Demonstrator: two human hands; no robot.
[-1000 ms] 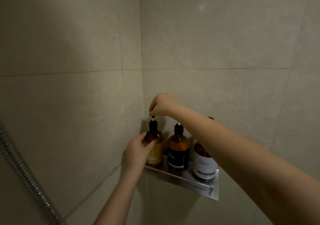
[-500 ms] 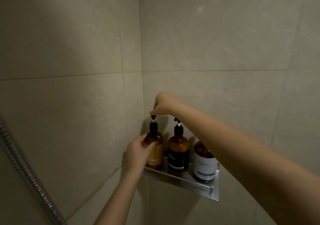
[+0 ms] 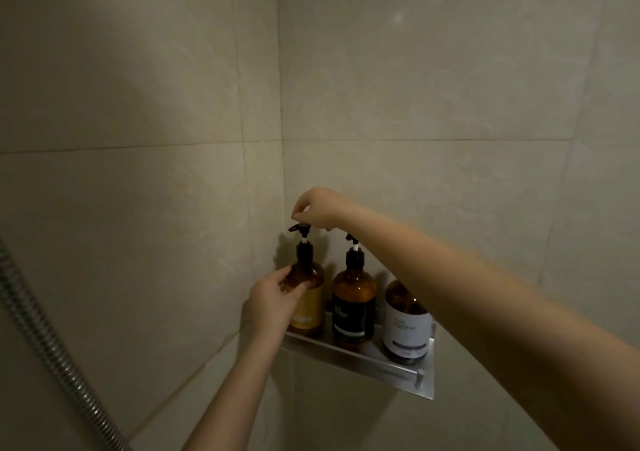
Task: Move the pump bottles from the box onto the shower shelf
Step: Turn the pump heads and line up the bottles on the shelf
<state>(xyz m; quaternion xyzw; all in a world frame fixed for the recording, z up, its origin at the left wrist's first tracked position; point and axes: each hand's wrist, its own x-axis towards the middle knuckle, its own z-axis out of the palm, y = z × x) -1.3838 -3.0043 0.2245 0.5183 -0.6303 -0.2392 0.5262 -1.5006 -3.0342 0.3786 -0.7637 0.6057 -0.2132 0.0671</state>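
Amber pump bottle [image 3: 306, 298] with the yellow label stands upright at the shelf's [image 3: 363, 364] corner end, left hand [image 3: 273, 300] wrapped round its body. Right hand [image 3: 317, 208] sits straight above, fingers pinching the pump head [image 3: 299, 228]. Two more bottles [image 3: 353, 298] stand just right of it, so looks nearly done imo.

Single head-worn wide-angle view, close in, facing forward and slightly down into a tiled shower corner [image 3: 280, 111].

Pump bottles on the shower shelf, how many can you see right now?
3, all standing on the shelf: the yellow-label bottle at the corner end in the left hand, the black-label bottle in the middle, the white-label bottle partly behind the right forearm.
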